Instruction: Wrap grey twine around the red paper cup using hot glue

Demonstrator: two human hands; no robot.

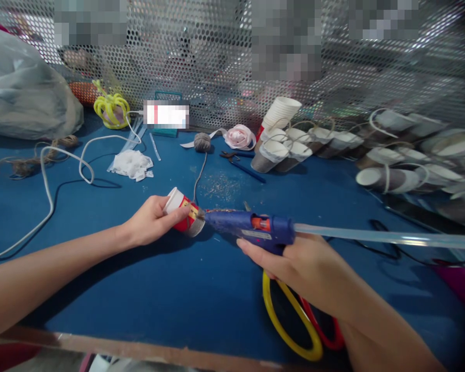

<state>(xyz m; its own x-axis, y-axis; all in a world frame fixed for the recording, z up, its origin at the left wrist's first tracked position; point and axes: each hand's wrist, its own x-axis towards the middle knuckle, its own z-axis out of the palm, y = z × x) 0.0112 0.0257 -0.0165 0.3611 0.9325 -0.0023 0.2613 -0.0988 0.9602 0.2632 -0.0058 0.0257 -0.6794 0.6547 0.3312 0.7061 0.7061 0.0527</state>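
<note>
My left hand (151, 219) grips a red and white paper cup (184, 214), tilted on its side just over the table. Grey yarn is wound round the cup's base end, and a strand runs back to a small ball of grey yarn (202, 142). My right hand (298, 258) is closed round a blue hot glue gun (251, 227) with a long clear glue stick out of its back. The gun's nozzle points left and meets the cup near the yarn; whether it touches is hard to tell. Scissors with yellow and red handles (269, 305) lie under my right hand.
Several yarn-wrapped cups (271, 155) with handles stand and lie at the back right, beside stacked white cups (281, 111). Pliers (242, 165), a pink fabric flower (239, 138) and white scraps (132, 164) lie behind the cup. A white cable (46, 175) curls at left.
</note>
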